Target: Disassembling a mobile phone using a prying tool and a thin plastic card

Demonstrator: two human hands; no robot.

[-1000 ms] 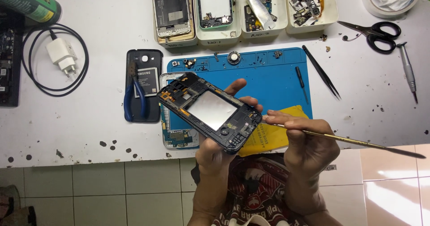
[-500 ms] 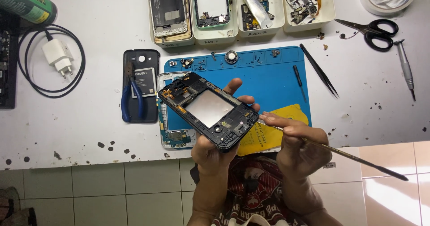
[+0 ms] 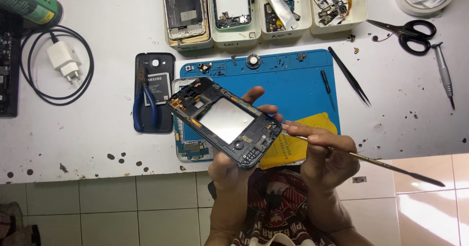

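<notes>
So your right hand [image 3: 325,158] has slid the thin pry tool [image 3: 371,159] up to the phone mid-frame [image 3: 223,121]'s lower edge; left hand [image 3: 229,165] fingers grip the frame.

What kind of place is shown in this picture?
Probably a phone repair bench: the left hand holds a bare phone frame over a blue work mat, with trays of phone parts behind.

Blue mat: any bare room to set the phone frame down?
Yes: the blue mat is bare between the small screwdriver and the phone frame in the left hand. Its top edge holds small parts; the yellow sheet covers the lower right.
</notes>
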